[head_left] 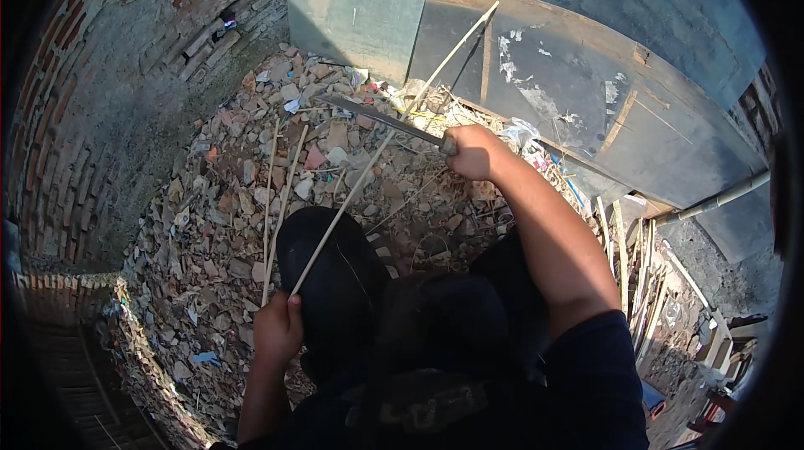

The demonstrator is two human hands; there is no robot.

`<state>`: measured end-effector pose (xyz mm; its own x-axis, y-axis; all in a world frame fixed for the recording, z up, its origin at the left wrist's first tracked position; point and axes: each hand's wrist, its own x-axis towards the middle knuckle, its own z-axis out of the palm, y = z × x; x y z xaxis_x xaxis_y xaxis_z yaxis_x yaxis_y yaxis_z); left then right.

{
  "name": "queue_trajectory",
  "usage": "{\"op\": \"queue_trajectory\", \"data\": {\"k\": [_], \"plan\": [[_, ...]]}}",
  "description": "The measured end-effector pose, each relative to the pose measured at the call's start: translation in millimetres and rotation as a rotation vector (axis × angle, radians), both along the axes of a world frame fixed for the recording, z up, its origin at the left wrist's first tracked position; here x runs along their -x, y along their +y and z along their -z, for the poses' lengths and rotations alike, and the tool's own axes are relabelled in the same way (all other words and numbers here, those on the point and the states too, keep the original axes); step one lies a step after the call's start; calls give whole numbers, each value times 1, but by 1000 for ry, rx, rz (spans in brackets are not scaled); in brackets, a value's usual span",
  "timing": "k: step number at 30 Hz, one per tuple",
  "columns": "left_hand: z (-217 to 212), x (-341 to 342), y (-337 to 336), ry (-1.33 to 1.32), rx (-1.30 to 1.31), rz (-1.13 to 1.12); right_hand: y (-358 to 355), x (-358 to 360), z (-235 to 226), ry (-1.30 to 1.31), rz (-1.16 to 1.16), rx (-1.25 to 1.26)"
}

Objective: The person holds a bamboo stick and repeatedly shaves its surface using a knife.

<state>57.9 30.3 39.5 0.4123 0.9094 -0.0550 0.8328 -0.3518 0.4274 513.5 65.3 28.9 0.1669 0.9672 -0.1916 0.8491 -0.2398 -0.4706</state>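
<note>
My left hand [278, 329] is closed around the lower end of a long, thin wooden stick [352, 197]. The stick slants up and away to the right, over my left knee [322, 236], its far end in front of the dark panels. In my right hand [473, 152], the fingers wrap the handle of a machete [377, 117]. Its long blade points left and crosses the stick a little beyond the middle; whether they touch I cannot tell. Two more thin sticks [291, 180] stretch away from beside my left hand, left of the held one.
Broken brick and stone rubble [218, 232] covers the ground. A brick wall [126, 115] curves along the left. Upright panels [360, 6] stand ahead, with plastic scraps [523, 133] at their foot. Several light sticks [641, 282] lie at the right, near a pole [712, 201].
</note>
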Motion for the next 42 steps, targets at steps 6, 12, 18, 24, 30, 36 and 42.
{"op": "queue_trajectory", "data": {"k": [6, 12, 18, 24, 30, 36, 42], "plan": [[0, 6, -1, 2, 25, -2, -6, 63, -1, -20, -238, -131], [-7, 3, -1, -8, 84, -3, 1, 44, 11, -48, -58, -54], [-2, 8, 2, 2, 90, 25, -6, 76, 2, -111, -273, -152], [-2, 1, 5, -4, 34, 48, 8, 64, 11, -20, -255, -110], [3, 8, -4, -5, -3, 19, -10, 82, -10, -122, -267, -121], [6, 0, 3, 50, -36, 59, -5, 64, -5, -118, -194, -51], [5, 5, -6, 63, -34, -3, -5, 90, -32, -160, -310, 34]]}}
